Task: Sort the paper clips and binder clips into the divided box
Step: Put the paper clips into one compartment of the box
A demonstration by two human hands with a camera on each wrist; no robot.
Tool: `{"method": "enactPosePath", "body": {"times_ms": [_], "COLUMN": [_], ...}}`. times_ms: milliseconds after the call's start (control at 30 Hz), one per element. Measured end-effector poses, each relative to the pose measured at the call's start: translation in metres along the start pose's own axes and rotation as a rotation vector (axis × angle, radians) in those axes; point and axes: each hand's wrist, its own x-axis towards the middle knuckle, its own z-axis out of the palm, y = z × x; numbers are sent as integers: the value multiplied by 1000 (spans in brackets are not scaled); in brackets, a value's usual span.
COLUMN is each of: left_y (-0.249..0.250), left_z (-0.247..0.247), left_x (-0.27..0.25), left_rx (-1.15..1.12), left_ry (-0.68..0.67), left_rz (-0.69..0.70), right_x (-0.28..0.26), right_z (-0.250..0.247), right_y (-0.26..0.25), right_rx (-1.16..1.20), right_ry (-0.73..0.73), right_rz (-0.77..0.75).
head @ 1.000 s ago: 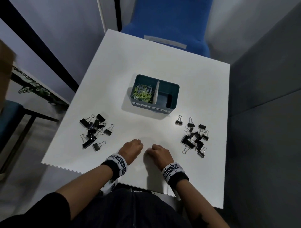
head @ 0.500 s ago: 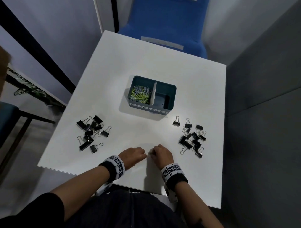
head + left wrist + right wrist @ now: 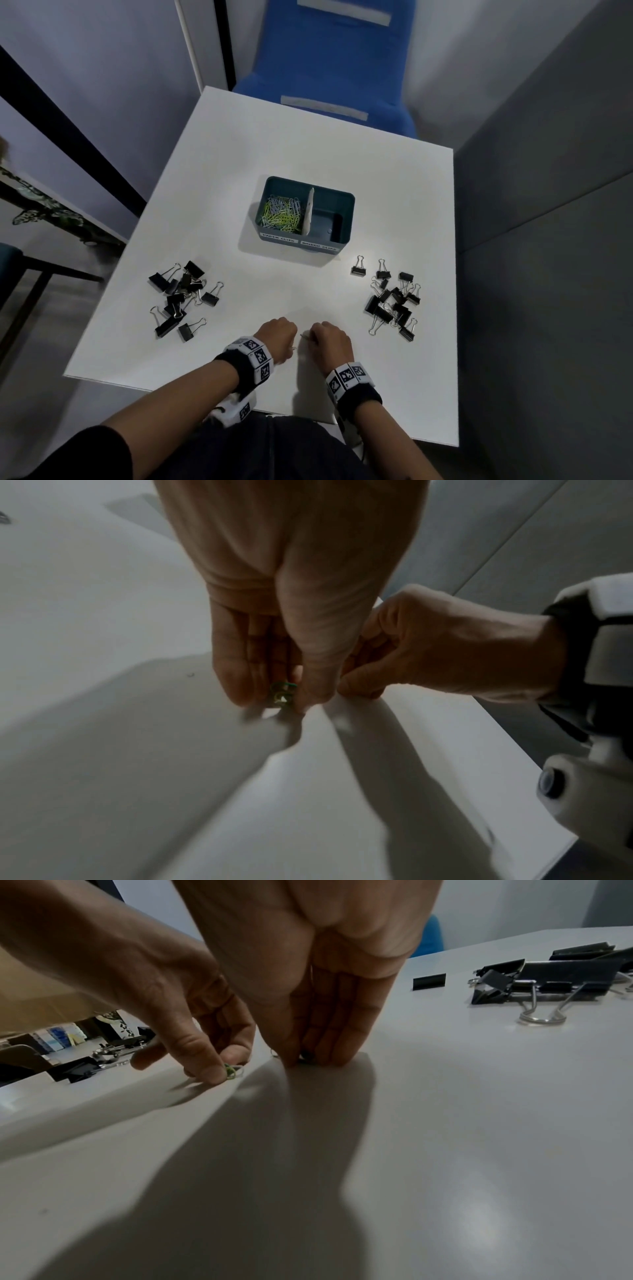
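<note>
I see the left hand (image 3: 291,593) with fingers (image 3: 232,674) curled down, tips on the table (image 3: 308,154), pinching a small green paper clip (image 3: 282,693) between thumb & the other fingers. In the right wrist view the same clip shows under the left thumb tip, touching the tabletop. The right hand (image 3: 330,341) is just beside the left one, knuckles nearly touching. Its fingers (image 3: 329,1031) are pressed together, tips down on the table; a bit of thin wire sticks out at its thumb side in the head view, but whether the fingers really pinch it I cannot tell. Both hands are near the front edge of the table, about the middle of it.

Further out, one group of black binder clips (image 3: 181,301) lies loose twd the front left corner, and a second group of binder clips (image 3: 392,301) twd the right edge, front half. Both groups are well apart from the hands.

The divided box (image 3: 347,219) stands at the table center, w/ a pale divider in the middle. Its left compartment holds many paper clips (image 3: 282,216), green and light ones. The right compartment looks dark, I see no clip in it. Two white labels are on the front wall.

Behind the far edge there is a blue chair (image 3: 329,61).
</note>
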Motion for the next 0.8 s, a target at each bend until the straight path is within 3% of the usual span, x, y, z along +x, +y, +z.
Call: {"method": "enactPosePath", "body": {"times_ms": [200,300,433,600,800], "left_y": [-5,-20,-44,-56,-46], "left_z": [8,0,-15,-74,-162], "left_x": [-8,-17,-29,-40,-24], "left_rx": [49,-97,-382,-567,-594], "left_ry": [82,135,304,602,887], "left_rz": [120,58,-58,-31,6], "right_x": [-5,2,34,93,128], "right_z": [-4,-20,-70,-138,-159], "right_y": [7,-2,-38,-86,-93], "right_rx": [51,92,165,289,323], "right_ry": [3,56,211,408,447], "right_rz": [10,15,-74,-171,-108]}}
